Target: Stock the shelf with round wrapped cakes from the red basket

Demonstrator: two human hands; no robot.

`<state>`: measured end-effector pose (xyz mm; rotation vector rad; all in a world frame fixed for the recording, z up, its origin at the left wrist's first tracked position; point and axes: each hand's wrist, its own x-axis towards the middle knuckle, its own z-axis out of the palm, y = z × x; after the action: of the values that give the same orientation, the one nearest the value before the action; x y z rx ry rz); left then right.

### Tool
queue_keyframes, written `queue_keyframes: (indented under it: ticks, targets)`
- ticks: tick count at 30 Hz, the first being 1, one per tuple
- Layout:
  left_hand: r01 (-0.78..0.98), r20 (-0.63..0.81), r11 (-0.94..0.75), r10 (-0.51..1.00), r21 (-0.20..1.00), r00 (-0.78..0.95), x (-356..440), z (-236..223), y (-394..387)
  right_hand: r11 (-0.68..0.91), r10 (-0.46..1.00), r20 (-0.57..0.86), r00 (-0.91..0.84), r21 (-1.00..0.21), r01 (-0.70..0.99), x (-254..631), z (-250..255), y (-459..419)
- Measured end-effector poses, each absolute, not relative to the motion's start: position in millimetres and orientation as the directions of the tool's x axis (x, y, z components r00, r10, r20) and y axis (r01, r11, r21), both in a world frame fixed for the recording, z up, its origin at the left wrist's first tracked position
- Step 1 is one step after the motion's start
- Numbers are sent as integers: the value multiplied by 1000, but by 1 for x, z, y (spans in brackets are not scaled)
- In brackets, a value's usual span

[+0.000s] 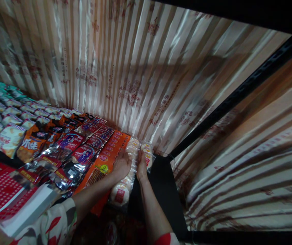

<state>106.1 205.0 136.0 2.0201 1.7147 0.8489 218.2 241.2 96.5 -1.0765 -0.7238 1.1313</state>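
Note:
A row of clear packets of round white crackers [120,194] runs away from me along the shelf. My left hand [122,164] rests with outstretched fingers along the left side of this row, partly over an orange snack package [111,146]. On the row's right side my right hand [141,167] stands edge-on, its fingers stretched forward. It is beside another packet of white crackers [147,154] and touches or nearly touches it. The right fingers partly hide one another, and I see nothing gripped in either hand.
Dark red snack packets [80,149], orange-and-black bags [33,143], white bags [10,139] and green bags [5,89] fill the left. A red basket [2,187] stands at lower left. A black post [227,102] slants beside the striped curtain [125,68] behind the black shelf [163,187].

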Motion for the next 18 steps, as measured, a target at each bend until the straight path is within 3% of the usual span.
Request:
queue_keyframes:
  ticks: [5, 11, 18]
  targets:
    - [736, 255, -239, 962, 633, 93, 108, 144, 178, 73, 931, -46, 362, -949, -308, 223, 91, 222]
    - [617, 420, -490, 866, 615, 269, 108, 140, 115, 121, 874, -1, 485, -968, -219, 219, 96, 169]
    - [454, 444, -615, 785, 645, 432, 97, 114, 29, 170, 762, 28, 647, -973, -158, 203, 99, 85]
